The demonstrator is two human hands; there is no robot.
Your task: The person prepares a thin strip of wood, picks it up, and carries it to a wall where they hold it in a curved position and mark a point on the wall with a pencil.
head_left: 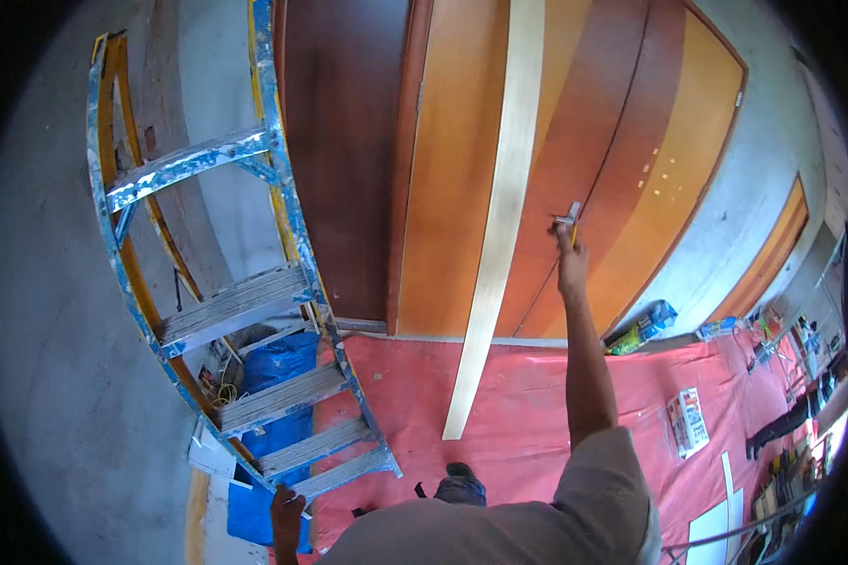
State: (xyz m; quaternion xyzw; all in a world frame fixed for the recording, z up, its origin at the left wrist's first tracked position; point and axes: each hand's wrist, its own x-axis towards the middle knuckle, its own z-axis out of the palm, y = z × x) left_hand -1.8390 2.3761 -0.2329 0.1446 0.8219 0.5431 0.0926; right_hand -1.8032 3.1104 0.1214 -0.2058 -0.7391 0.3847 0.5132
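Observation:
My right arm reaches forward to the double doors, painted in orange and red-brown bands. At the end of it, my right hand is closed round a yellow-handled tool with a pale metal head; its exact kind is unclear. The head is close to the door face, and I cannot tell if it touches. Left of that hand, a long pale wooden board stands at a slant across the doors. Low at the left, my left hand has its fingers curled, beside the stepladder's bottom. What it holds, if anything, is not visible.
The paint-splashed blue and yellow stepladder fills the left side. Red sheeting covers the floor, with a newspaper on it at the right. A blue sheet lies under the ladder. Bags lean at the wall; another person's leg shows far right.

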